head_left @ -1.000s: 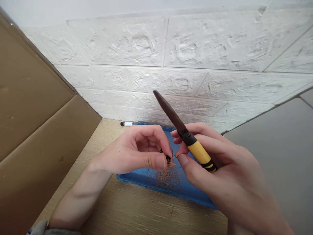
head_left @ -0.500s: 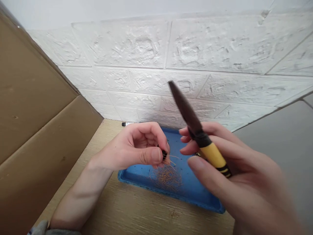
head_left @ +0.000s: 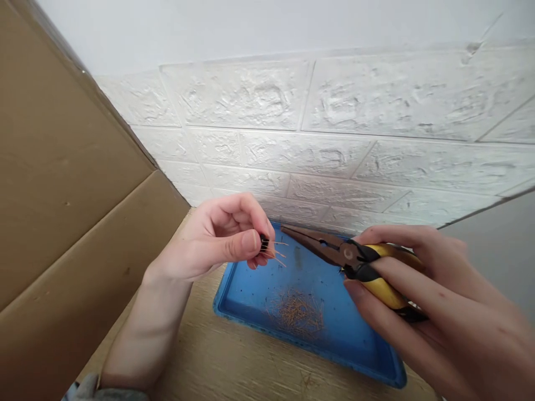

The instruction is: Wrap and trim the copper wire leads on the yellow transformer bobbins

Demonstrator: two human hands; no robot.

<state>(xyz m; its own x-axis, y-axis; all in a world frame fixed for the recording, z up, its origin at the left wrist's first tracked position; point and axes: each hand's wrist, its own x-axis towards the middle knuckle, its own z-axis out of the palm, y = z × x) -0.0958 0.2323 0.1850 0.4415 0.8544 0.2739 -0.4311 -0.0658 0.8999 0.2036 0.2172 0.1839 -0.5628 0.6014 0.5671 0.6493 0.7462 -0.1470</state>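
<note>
Between the thumb and fingers of my left hand [head_left: 225, 236] is a small black part [head_left: 264, 243], mostly covered by the fingertips. Several thin copper wires [head_left: 278, 253] stick out of it to the right. My right hand [head_left: 422, 295] is wrapped round needle-nose pliers [head_left: 349, 253] with yellow and black handles. Their dark, rusty jaws point left, nearly closed, with the tip just above and beside the wires and nothing visibly gripped. Below both hands, a blue tray [head_left: 259, 320] holds a loose pile of copper wire pieces [head_left: 296, 312].
The tray stands on a wooden tabletop [head_left: 209, 356]. A cardboard panel [head_left: 75, 167] rises on the left, and a white brick-patterned wall [head_left: 334, 106] stands behind. A grey surface [head_left: 501, 234] is on the right. Small dark specks lie in the tray.
My right hand has turned the pliers from pointing up to pointing left, bringing the jaws near the wires. The wires now stick out more to the right. The camera view has shifted a little.
</note>
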